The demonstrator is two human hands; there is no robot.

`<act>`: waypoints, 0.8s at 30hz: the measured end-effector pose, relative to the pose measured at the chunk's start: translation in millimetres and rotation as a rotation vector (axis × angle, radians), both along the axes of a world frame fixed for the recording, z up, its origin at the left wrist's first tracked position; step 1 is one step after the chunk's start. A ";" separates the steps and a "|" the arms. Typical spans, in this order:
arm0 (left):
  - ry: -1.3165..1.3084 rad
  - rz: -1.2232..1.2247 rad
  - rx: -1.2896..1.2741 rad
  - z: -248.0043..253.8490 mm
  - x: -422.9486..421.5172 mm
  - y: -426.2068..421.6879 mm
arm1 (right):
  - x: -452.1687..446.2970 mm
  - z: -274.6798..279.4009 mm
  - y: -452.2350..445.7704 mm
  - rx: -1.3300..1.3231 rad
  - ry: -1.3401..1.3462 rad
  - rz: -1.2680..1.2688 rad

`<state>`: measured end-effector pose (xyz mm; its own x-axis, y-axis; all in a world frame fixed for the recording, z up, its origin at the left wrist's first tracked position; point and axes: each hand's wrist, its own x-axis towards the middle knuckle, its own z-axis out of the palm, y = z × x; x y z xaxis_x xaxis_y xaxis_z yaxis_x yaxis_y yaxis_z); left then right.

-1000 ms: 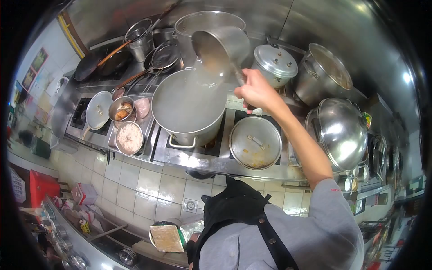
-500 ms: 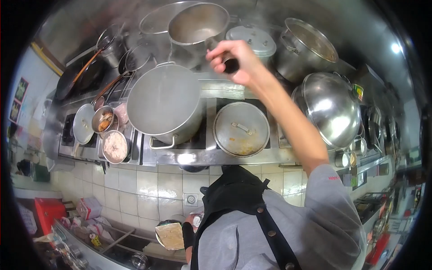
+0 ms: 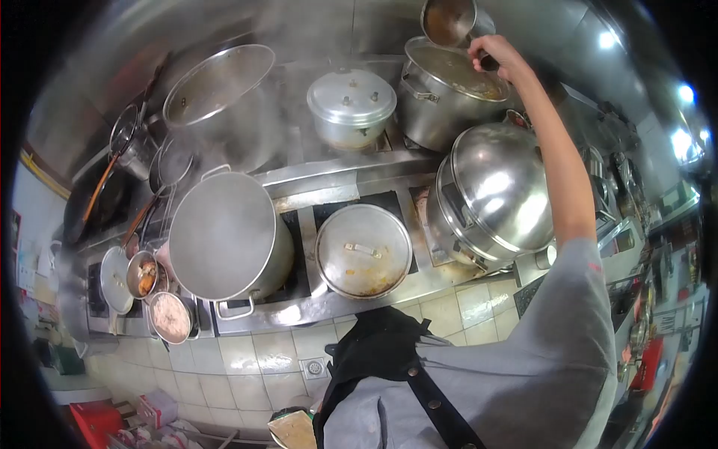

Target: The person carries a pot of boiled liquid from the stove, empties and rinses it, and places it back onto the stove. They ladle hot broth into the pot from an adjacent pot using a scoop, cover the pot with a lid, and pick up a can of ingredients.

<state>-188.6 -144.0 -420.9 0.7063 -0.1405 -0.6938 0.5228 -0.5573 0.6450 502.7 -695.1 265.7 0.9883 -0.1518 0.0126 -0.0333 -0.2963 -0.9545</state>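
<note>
My right hand (image 3: 499,58) is closed round the dark handle of a saucepan (image 3: 450,22), with my arm stretched far forward. The saucepan is tilted over the back-right stockpot (image 3: 458,71), its metal bowl above the pot's far rim. Brownish liquid shows inside that stockpot. Just left of it stands a lidded aluminium pot (image 3: 351,108). Below my forearm sits a large shiny domed lid (image 3: 505,187) on a wide pot. My left hand is out of view, hidden beyond my body and the frame edge.
Steam rises from a tall open pot (image 3: 224,236) at the front and a large tilted-looking pot (image 3: 224,90) behind it. A flat lidded pot (image 3: 364,251) stands front centre. Bowls of food (image 3: 170,318) sit at left. Floor tiles (image 3: 269,363) lie below the stove edge.
My right hand has carried the saucepan from above the back-left pot rightward to the back-right stockpot. My view has turned right, and my left forearm has gone out of sight.
</note>
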 end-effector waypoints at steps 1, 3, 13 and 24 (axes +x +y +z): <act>0.001 0.000 0.003 1.5 3.4 -0.3 | 26.4 -12.2 -26.7 -0.118 0.015 -0.042; 0.009 -0.002 0.012 7.1 7.8 0.6 | 56.0 -23.0 -48.7 -0.445 0.034 -0.113; 0.017 0.000 0.015 9.3 13.3 9.8 | 127.5 -83.7 -69.2 -1.057 0.165 -0.137; 0.014 0.075 0.006 6.2 11.2 -7.2 | 137.7 -94.9 -58.8 0.198 0.370 -0.075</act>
